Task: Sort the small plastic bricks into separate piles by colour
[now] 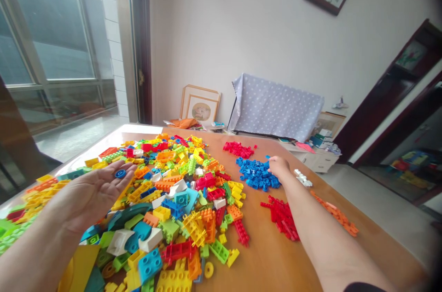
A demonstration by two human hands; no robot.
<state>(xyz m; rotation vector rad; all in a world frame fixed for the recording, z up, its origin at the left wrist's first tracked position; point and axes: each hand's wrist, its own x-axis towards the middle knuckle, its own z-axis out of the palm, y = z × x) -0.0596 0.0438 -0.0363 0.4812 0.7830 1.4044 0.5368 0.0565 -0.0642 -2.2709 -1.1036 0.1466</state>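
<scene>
My left hand (100,188) is palm up over the left side of a large heap of mixed toy building bricks (179,200). A small round blue brick (120,173) rests on its loosely extended fingers. My right hand (279,166) reaches to the right edge of a pile of blue bricks (257,174), its fingers curled together. Beside the fingertips a small bit of blue (267,157) shows; whether they grip it I cannot tell. Red bricks lie in two groups, one pile (238,149) behind the blue pile and another (281,218) in front of it.
White bricks (303,178) and a row of orange bricks (334,213) lie right of my right arm on the wooden table (262,264). Beyond the table are a polka-dot cloth (276,108), framed pictures (201,105) and a white cabinet (317,160).
</scene>
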